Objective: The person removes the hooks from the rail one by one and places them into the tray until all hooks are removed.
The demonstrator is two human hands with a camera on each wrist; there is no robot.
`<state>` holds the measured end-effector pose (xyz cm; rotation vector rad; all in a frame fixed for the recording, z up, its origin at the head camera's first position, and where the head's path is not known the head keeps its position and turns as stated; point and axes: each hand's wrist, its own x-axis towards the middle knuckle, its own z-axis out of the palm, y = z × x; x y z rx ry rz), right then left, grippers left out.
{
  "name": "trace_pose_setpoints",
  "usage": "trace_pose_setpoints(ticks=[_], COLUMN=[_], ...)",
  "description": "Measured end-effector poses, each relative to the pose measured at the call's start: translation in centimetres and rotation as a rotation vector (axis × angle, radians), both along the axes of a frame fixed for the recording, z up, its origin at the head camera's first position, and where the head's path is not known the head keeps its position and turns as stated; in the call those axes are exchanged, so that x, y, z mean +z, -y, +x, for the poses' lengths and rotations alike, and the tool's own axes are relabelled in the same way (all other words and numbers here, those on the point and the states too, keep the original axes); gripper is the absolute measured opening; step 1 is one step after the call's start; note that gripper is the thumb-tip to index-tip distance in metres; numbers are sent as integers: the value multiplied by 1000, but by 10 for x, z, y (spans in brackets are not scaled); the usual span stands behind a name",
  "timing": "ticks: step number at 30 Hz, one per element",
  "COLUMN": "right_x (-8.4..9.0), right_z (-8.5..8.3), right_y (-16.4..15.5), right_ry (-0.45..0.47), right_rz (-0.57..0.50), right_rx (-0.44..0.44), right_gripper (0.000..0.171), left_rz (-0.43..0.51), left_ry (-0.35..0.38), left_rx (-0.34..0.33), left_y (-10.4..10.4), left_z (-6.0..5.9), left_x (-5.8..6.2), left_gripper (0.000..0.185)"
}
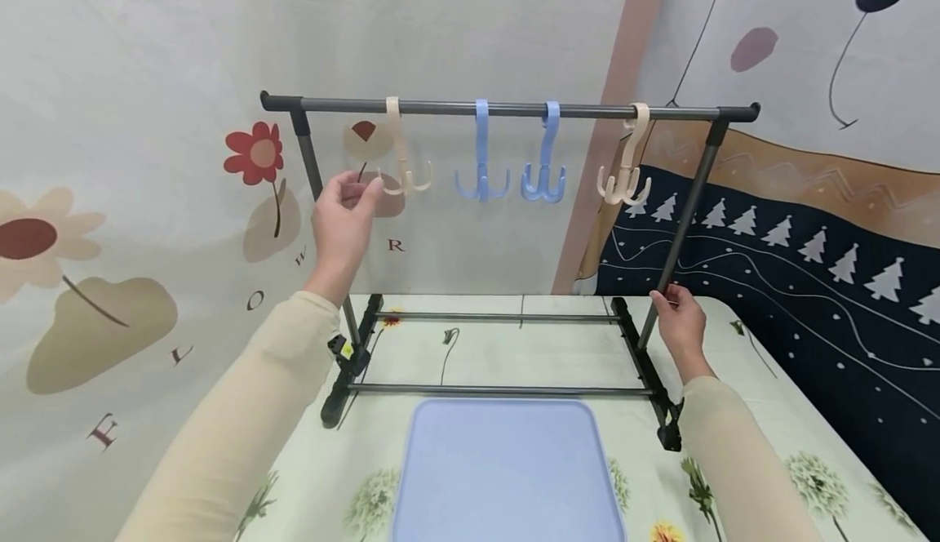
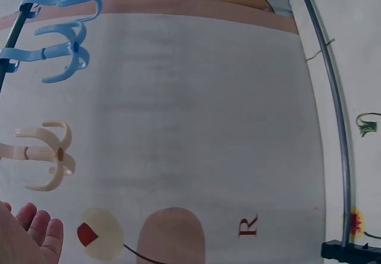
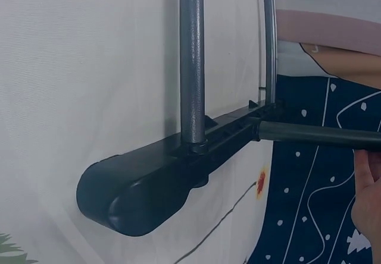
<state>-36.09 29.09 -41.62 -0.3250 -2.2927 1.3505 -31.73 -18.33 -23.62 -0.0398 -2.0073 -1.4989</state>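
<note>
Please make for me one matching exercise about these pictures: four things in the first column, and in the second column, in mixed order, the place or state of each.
Column one
1. Tray
2. Blue hooks
3. Left hand
4. Right hand

Column two
A. gripping a side post
B. lying on the flowered cloth
C. close to a beige hook
D. hanging from the top bar

Right pairs: 1-B, 2-D, 3-C, 4-A

The head camera looks forward and down at the rack (image 1: 441,107). The left wrist view shares its blue hooks (image 2: 58,51); the right is near one foot (image 3: 155,178).
</note>
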Motion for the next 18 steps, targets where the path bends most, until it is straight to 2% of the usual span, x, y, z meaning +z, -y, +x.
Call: trace_pose_setpoints(ticks=[9, 14, 18], right_x=[4, 4, 3], right_z=[3, 3, 2], right_y=[0, 0, 0], right_ry=[12, 15, 18], right_rz=[15, 24, 31], right_rx=[6, 7, 2], right_gripper=[45, 45, 44], left_rz=[-4, 26, 47], left_ry=[5, 17, -8], left_rx=[28, 43, 58], left_y=[-6, -13, -22], left_z=[0, -4, -10], left_x=[32, 43, 48], left_gripper=[57, 55, 52])
